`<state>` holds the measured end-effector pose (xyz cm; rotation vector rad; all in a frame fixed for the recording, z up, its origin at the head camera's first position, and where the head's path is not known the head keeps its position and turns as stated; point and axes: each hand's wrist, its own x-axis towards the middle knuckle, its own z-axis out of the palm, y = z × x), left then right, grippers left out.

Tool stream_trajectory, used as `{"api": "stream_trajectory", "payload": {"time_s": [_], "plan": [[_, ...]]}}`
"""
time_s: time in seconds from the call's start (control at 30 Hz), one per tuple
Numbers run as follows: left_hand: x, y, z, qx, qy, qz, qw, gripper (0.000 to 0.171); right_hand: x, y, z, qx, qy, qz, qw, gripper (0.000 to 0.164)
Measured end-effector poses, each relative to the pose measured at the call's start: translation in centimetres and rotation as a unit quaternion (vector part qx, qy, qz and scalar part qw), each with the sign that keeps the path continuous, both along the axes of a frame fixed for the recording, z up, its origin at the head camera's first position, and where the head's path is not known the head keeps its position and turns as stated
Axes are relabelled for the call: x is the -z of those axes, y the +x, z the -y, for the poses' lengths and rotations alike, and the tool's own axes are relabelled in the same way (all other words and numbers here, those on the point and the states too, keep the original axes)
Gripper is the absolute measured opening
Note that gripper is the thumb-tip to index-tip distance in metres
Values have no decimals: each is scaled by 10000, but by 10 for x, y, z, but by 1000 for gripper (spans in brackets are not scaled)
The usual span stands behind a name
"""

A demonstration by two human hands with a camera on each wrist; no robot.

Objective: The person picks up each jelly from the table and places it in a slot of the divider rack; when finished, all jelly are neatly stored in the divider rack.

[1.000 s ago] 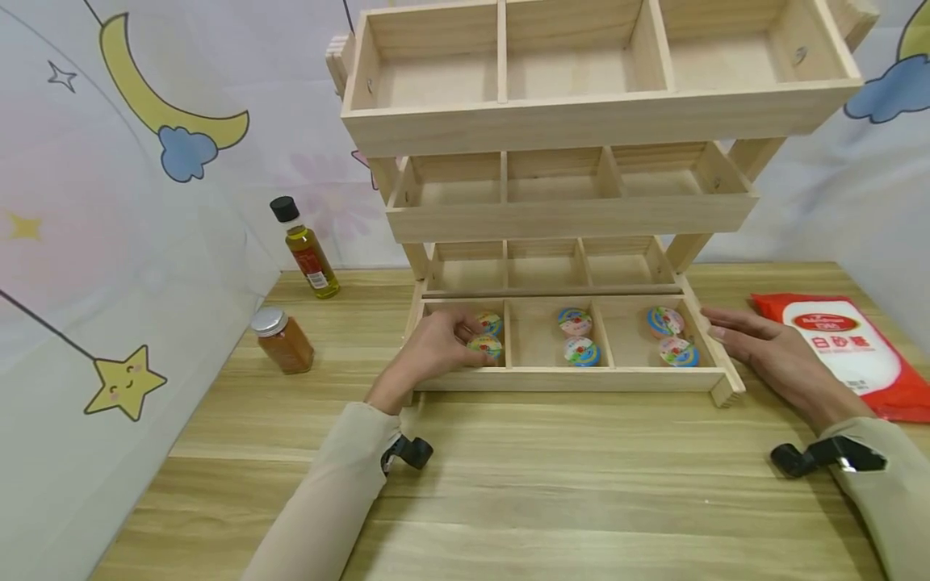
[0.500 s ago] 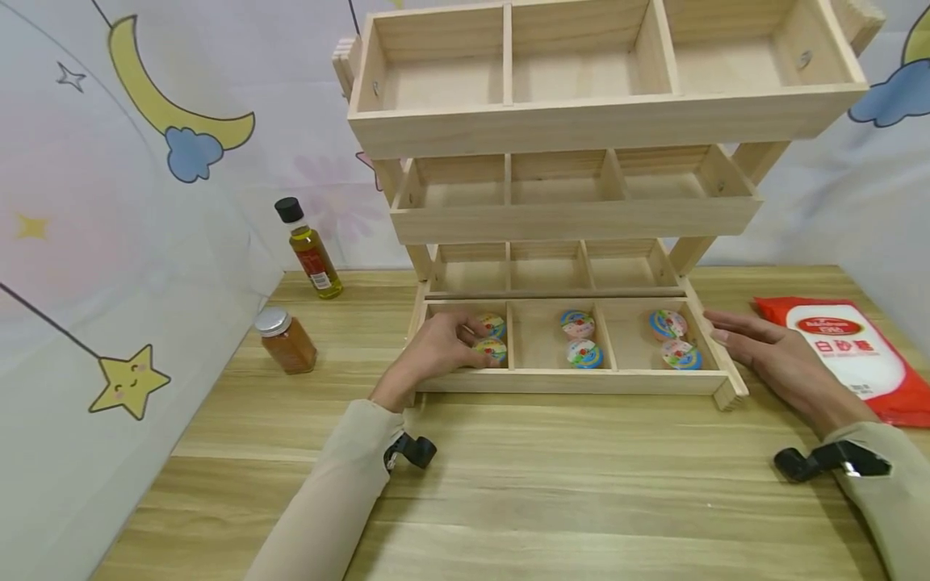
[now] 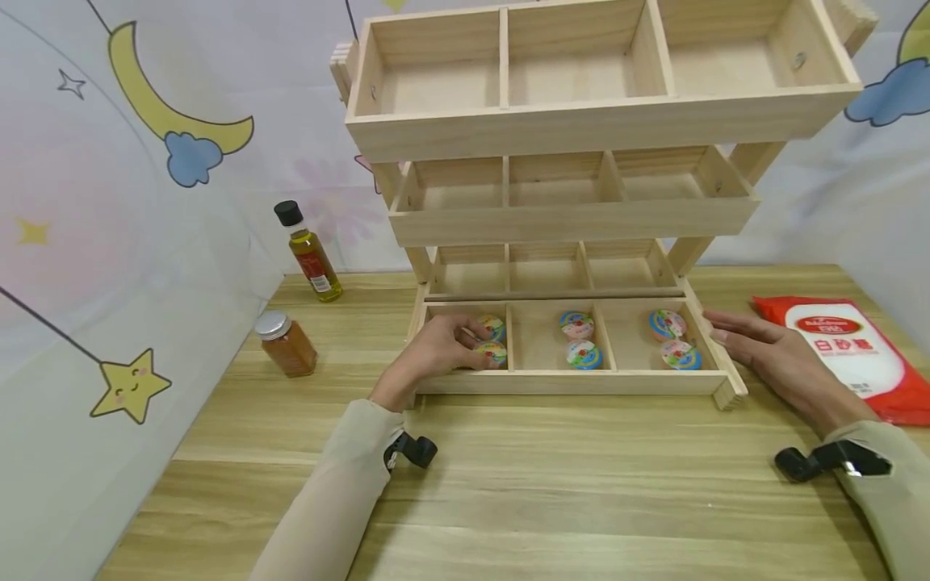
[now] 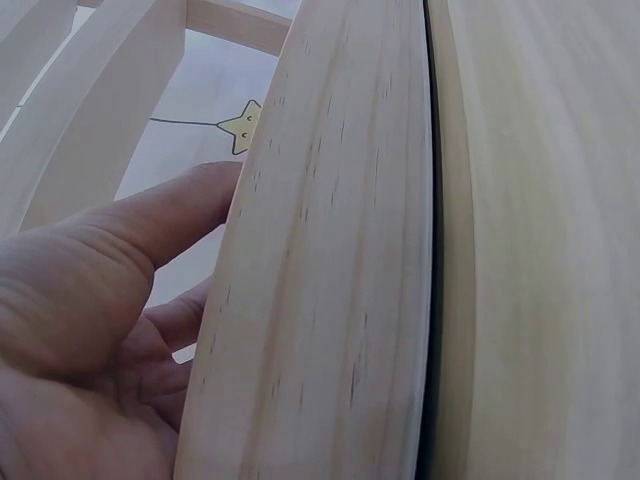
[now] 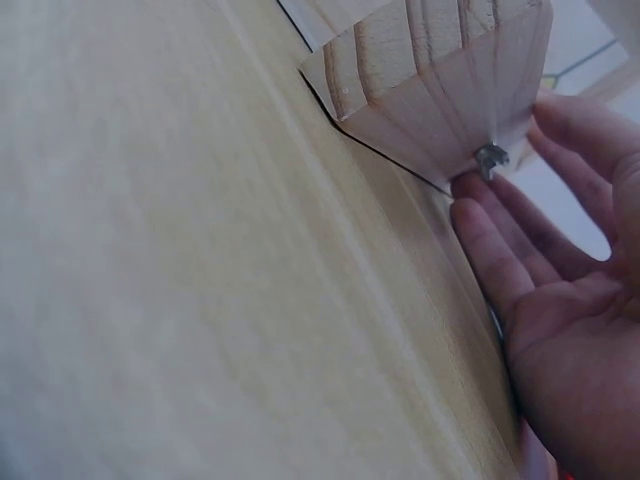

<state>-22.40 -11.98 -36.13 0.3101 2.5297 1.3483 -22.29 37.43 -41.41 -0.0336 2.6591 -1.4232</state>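
My left hand (image 3: 438, 353) reaches into the left compartment of the bottom tray (image 3: 563, 382) of a wooden shelf. Its thumb and index finger pinch the nearer small jelly cup (image 3: 492, 352); the wrist view hides the fingertips behind the tray's front wall (image 4: 310, 250). Just behind lies another jelly cup (image 3: 494, 327), close to the fingers. My right hand (image 3: 773, 355) rests its straight fingers against the shelf's right side, near the foot of the frame (image 5: 430, 85). Two jelly cups sit in the middle compartment (image 3: 535, 347) and two in the right compartment (image 3: 630, 347).
Above rise the shelf's upper trays (image 3: 603, 133), divided into compartments. On the left stand an oil bottle (image 3: 312, 257) with a black cap and a jar (image 3: 287, 347) of reddish-brown contents. A red and white sugar bag (image 3: 850, 347) lies right of my right hand.
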Motion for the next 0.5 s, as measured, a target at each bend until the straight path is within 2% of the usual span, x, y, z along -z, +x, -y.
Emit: {"api": "stream_trajectory", "payload": {"time_s": [0.33, 0.5], "plan": [[-1, 0, 0, 109, 78, 29, 9999, 36, 1, 0, -1, 4, 132, 25, 9999, 65], [-3, 1, 4, 97, 14, -76, 9999, 37, 3, -1, -2, -12, 135, 10, 9999, 64]]}}
